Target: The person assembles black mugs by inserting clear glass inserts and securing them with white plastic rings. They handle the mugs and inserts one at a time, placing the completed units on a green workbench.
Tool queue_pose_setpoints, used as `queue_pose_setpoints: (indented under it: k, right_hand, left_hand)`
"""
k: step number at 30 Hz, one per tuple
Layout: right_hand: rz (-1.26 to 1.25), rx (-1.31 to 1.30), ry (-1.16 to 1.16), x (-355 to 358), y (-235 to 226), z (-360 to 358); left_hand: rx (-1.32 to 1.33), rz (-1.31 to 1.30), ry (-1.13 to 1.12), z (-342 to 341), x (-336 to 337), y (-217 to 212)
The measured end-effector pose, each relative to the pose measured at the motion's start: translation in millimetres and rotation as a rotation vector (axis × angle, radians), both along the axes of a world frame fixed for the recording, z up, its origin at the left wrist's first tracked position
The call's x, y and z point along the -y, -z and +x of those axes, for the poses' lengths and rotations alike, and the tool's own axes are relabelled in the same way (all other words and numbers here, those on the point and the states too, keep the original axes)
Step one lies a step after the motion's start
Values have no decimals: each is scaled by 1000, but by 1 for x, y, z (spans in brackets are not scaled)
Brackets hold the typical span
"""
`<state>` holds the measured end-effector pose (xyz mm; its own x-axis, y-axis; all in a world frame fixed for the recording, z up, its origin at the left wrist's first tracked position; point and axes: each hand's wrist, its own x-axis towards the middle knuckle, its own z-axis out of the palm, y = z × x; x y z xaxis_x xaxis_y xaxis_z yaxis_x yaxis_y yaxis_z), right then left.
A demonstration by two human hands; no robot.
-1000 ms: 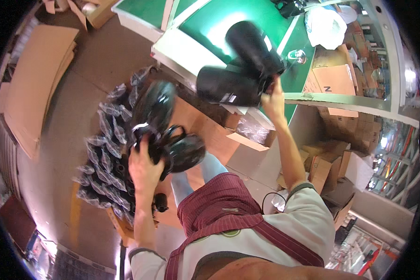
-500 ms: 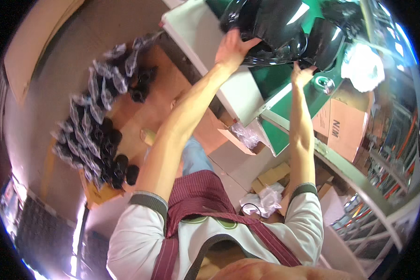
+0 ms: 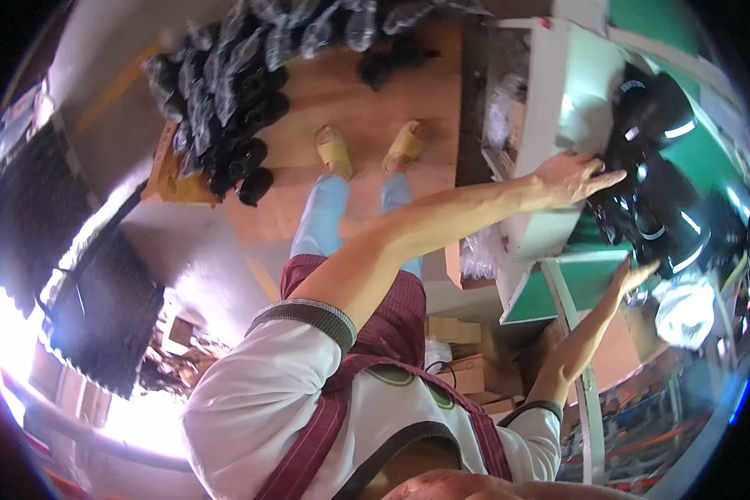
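Note:
Several glossy black, curved plastic pieces (image 3: 671, 196) lie on a green tabletop (image 3: 593, 283) at the right. My left hand (image 3: 571, 177) reaches over the white edge of the table, its fingers stretched out beside the nearer black piece. Below it, my right hand (image 3: 631, 280) is held at the lower side of the pieces with its fingers extended. Neither hand closes round anything. Whether the fingertips touch the black plastic is hard to make out.
Clear-wrapped black parts (image 3: 225, 92) stand in rows on brown cardboard (image 3: 358, 196) at the upper left. A white plastic bag (image 3: 683, 312) sits by the table. A white metal bar (image 3: 587, 400) runs beside my right arm. Cardboard boxes (image 3: 462, 354) lie below the table.
My view has turned, so the table now lies farther right and both my feet show. Both hands have loosened from the black pieces, and their fingers are now straightened.

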<state>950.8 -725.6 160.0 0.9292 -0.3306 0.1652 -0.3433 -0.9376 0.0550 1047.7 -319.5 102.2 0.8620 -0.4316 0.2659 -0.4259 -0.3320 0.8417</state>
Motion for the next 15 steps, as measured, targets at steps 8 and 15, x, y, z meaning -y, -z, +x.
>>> queue_pose_setpoints:
  k: [8,15]
  right_hand:
    - [60,423,-192,-229,-28,36]
    - [752,-374,-741,-536,170,29]
  left_hand:
    - [-637,63,-397,-112,-234,82]
    - [-1451,627,-604,-331,-448,226]
